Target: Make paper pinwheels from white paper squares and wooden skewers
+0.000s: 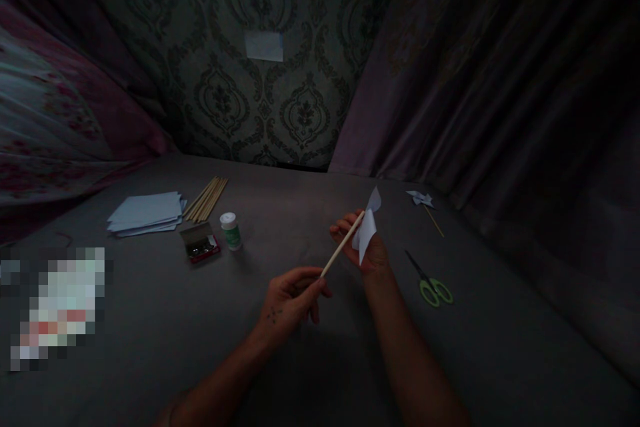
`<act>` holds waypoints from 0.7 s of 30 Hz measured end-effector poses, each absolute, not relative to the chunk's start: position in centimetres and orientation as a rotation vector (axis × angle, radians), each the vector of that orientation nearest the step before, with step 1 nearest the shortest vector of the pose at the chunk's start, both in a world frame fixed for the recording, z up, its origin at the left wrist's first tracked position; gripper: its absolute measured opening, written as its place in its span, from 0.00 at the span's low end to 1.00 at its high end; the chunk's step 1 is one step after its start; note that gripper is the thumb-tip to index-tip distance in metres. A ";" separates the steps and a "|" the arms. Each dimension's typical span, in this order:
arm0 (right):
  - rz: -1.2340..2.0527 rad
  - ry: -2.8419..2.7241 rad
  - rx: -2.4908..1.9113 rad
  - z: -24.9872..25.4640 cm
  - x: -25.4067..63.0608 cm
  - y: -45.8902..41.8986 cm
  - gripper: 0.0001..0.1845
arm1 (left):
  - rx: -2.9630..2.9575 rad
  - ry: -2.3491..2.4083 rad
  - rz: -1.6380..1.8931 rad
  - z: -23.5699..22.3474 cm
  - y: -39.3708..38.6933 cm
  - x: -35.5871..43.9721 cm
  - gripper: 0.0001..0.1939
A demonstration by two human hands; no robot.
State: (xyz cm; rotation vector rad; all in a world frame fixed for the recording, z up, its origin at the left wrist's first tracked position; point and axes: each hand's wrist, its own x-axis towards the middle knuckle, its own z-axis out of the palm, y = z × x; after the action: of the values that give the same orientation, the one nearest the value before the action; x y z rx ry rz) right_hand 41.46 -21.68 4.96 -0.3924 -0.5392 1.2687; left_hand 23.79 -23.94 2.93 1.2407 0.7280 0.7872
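My left hand (287,300) is closed around the lower end of a pale wooden stick (343,245), which slants up to the right. At the stick's upper end is a folded white paper pinwheel (367,232), and my right hand (375,255) grips it from behind. Whether a pin joins stick and paper I cannot tell. To the right of my right forearm lie scissors (429,285) with green handles. Another paper pinwheel (421,199) on a thin stick rests at the far right.
On the left of the grey surface (300,207) are a stack of white paper (146,213), a bundle of wooden sticks (207,200), an opened small box (201,245) with shiny bits inside, and a white-capped bottle (231,232). Curtains hang on both sides.
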 end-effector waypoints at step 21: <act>1.205 -0.541 -0.421 6.6 41.3 -22.4 0.04 | 1.287 0.880 0.930 2.9 -24.0 23.9 0.14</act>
State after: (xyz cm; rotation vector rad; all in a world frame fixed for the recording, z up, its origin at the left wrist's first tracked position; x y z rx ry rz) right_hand 41.29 -22.43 6.56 -0.4214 -0.5408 1.2048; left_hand 23.86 -23.97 2.87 1.2869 0.8799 0.9304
